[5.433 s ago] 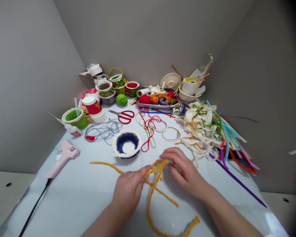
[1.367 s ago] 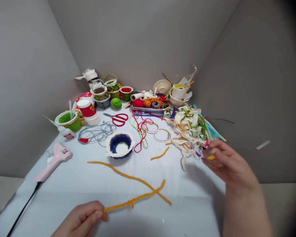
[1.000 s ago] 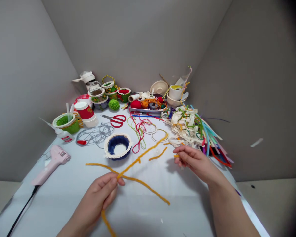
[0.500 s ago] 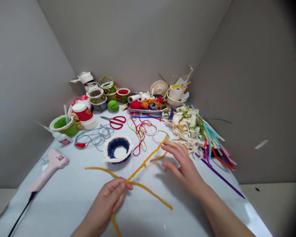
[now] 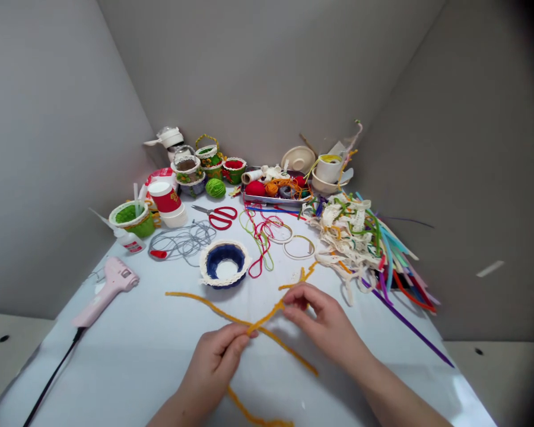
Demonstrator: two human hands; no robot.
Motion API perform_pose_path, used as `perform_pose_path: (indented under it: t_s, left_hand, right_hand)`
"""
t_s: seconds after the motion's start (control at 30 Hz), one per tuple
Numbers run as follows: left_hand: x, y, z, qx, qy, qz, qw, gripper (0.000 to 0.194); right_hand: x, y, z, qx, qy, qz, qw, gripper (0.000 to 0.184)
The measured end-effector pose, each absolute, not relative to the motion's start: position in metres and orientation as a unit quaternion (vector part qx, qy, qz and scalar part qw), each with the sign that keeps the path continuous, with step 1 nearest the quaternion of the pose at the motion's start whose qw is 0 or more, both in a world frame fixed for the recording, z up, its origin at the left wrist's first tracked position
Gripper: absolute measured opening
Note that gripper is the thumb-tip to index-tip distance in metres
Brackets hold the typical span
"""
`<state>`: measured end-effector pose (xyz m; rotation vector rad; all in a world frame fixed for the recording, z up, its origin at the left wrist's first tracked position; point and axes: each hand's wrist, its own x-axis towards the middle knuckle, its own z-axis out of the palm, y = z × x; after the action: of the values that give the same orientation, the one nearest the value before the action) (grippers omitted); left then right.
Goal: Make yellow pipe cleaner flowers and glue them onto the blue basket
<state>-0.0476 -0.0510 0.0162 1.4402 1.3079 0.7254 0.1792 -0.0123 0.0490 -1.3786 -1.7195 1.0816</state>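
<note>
Left hand (image 5: pixel 210 360): Thumb and fingers pinch the yellow strand (image 5: pixel 266 316) near its middle, low over the table (image 5: pixel 129 367).
Right hand (image 5: pixel 324 320): Fingertips close on the same strand, at two o'clock from the left hand; a glimpse of yellow shows behind them, too hidden to identify.
Yellow strand: Stretched between both hands, its tail trailing toward five o'clock of the left. Short offshoots show near its upper end, so the piece looks partly formed; whether each is fixed cannot be told.
Loose strand (image 5: pixel 293 351): Lies ten to four o'clock, crossing beneath the held one, apparently unworked.
Short piece (image 5: pixel 286 287): Just past the right fingertips at ten o'clock, seemingly also unused.
Blue bowl (image 5: pixel 214 261): At twelve o'clock from the left hand, its lace rim already on; no yellow shows on it, so any joining appears undone.
Glue gun (image 5: pixel 114 283): Rests untouched at ten o'clock of the left hand.
Scissors (image 5: pixel 210 212): Beyond the bowl at twelve, lying idle.
Trimmed baskets (image 5: pixel 214 172): Farther back at twelve, looking finished.
</note>
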Motion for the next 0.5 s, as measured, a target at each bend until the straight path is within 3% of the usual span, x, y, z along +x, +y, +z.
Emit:
perform_pose_path:
  t_s: [0.27,0.33,0.5]
  left_hand:
    - [-0.046,-0.051,0.023,0.683,0.476,0.270,0.484,0.022]
    - [-0.041,-0.047,0.031,0.665,0.458,0.270,0.525,0.019]
    - [-0.012,-0.033,0.046,0.477,0.470,0.316,0.672,0.035]
  right_hand:
    - [0.172,-0.019,0.035,-0.514,-0.677,0.330,0.410,0.005]
    - [0.173,-0.022,0.037,-0.483,-0.714,0.270,0.429,0.008]
    - [0.172,-0.030,0.040,-0.426,-0.769,0.194,0.435,0.017]
